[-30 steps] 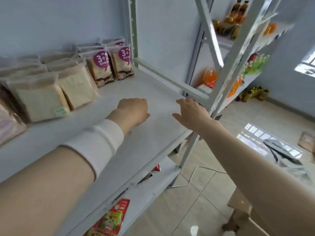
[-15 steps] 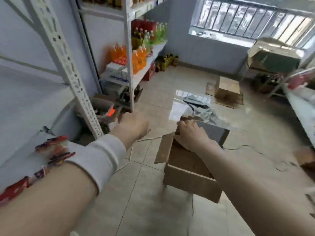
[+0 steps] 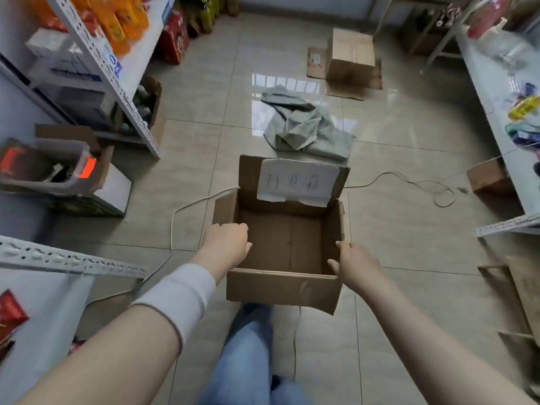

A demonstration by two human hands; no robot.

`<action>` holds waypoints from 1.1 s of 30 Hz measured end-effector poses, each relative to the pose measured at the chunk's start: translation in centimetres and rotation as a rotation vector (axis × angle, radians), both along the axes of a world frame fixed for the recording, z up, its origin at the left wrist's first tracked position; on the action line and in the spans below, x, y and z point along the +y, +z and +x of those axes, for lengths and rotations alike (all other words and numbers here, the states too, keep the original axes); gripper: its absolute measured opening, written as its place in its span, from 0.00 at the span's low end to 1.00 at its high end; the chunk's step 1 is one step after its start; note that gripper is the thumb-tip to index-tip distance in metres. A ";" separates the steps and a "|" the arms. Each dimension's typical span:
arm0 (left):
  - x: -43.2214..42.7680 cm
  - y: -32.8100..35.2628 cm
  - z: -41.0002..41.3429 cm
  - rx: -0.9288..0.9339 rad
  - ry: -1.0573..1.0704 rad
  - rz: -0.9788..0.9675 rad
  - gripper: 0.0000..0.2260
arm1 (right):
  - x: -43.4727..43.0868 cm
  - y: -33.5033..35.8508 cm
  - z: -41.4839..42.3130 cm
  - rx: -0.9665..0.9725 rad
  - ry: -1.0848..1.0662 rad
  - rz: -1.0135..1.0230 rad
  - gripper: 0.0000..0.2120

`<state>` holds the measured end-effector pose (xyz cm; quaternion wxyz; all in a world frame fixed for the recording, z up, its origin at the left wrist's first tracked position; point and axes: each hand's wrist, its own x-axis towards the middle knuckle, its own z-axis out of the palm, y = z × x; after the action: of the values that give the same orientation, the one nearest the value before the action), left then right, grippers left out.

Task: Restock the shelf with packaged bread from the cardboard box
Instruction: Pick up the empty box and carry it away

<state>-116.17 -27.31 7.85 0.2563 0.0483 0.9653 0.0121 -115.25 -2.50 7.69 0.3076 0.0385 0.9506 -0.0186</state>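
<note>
An open cardboard box (image 3: 282, 290) stands on the tiled floor right below me, with a handwritten paper label on its raised back flap. Its inside shows only bare cardboard and no packaged bread is in sight. My left hand (image 3: 226, 244) lies over the box's left wall, knuckles up and fingers curled down; whether it grips the wall is hidden. My right hand (image 3: 352, 264) is at the near right corner, fingers apart, thumb and fingertips touching the rim of the right wall. A corner of the white shelf (image 3: 67, 260) shows at lower left.
A grey bin (image 3: 46, 168) and shelving with orange drink bottles (image 3: 122, 21) stand at left. On the floor behind the box lie crumpled grey sacking (image 3: 304, 127) and a white cable (image 3: 409, 178), with a second carton (image 3: 352, 57) farther back. Another shelf (image 3: 502, 92) runs along the right.
My view swung from the shelf with bread down to the floor box. Both hands dropped from the shelf surface to the box's left and right walls.
</note>
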 end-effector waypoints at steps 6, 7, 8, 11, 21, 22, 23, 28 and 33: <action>-0.4 -9.7 -2.3 -0.202 0.373 0.214 0.23 | 4.8 -7.9 -2.0 -0.177 -0.213 -0.017 0.26; -0.5 -11.1 -2.5 -0.229 0.458 0.266 0.24 | 5.6 -8.9 -2.6 -0.190 -0.272 -0.034 0.26; -0.7 -12.6 -2.7 -0.233 0.543 0.321 0.25 | 6.4 -10.0 -3.3 -0.194 -0.331 -0.056 0.26; -1.2 -17.9 -3.8 -0.182 0.765 0.424 0.29 | 8.5 -14.7 -6.3 -0.158 -0.453 -0.145 0.28; -2.7 -30.5 -4.7 0.011 1.003 0.538 0.22 | 8.9 -28.7 -11.0 0.085 -0.745 -0.457 0.22; -2.5 -30.7 -4.7 0.037 1.002 0.521 0.22 | 8.9 -29.3 -10.9 0.107 -0.755 -0.447 0.22; -2.2 -31.0 -4.7 0.077 1.002 0.493 0.22 | 9.0 -29.9 -10.9 0.132 -0.765 -0.435 0.21; -1.8 -30.1 -3.5 0.220 0.984 0.427 0.19 | 9.4 -29.7 -9.9 0.222 -0.762 -0.409 0.20; -2.2 -25.0 0.9 0.250 1.031 0.411 0.19 | 9.1 -24.6 -8.1 0.233 -0.659 -0.405 0.21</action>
<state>-115.29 -29.54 -17.15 0.0864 -0.3794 0.8647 0.3175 -123.39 6.60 -16.87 0.1765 0.2777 0.8929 -0.3072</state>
